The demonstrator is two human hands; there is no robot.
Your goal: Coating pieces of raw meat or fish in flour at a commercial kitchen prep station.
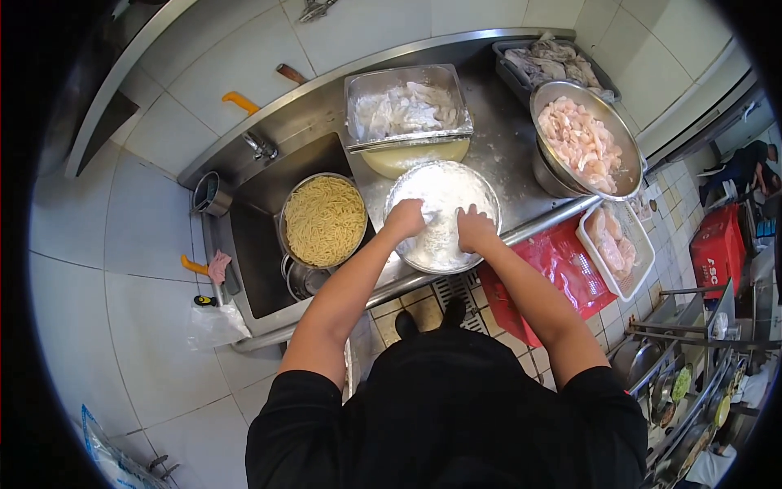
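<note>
A round steel bowl (481, 189) full of white flour stands at the front edge of the steel counter (505, 138). My left hand (405, 218) rests in the flour at the bowl's left side, fingers curled down into it. My right hand (474, 228) is in the flour at the bowl's near right side, fingers also bent. Whether either hand grips a piece under the flour is hidden. Behind the bowl sits a rectangular steel tray (407, 104) of floured pieces stacked on a yellowish tub.
A colander of yellow noodles (324, 220) sits in the sink (261, 269) to the left. A large steel bowl of raw pale meat pieces (582, 143) is at right, with a white tray of meat (615, 244) and red bag (554, 269) below it. A person crouches far right (745, 167).
</note>
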